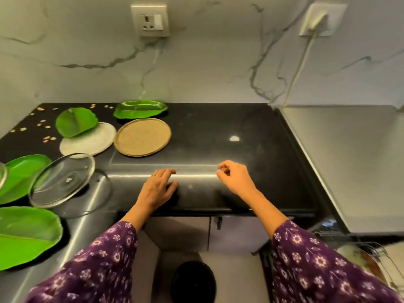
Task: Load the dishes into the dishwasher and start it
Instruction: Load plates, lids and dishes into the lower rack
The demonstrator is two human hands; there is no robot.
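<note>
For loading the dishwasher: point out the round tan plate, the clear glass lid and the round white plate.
Round tan plate (142,137): head view, middle of its flat face.
Clear glass lid (62,180): head view, glass near its centre.
Round white plate (93,141): head view, its uncovered right part.

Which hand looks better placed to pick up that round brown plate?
Left. The left hand is empty and closer to the brown plate, which lies just ahead of it; the right hand is farther away.

A round plate (142,137) is sitting left of centre on the tabletop (218,132), a tray (140,109) lying just behind it, a lid (62,180) resting at the frame's left, before both.
</note>
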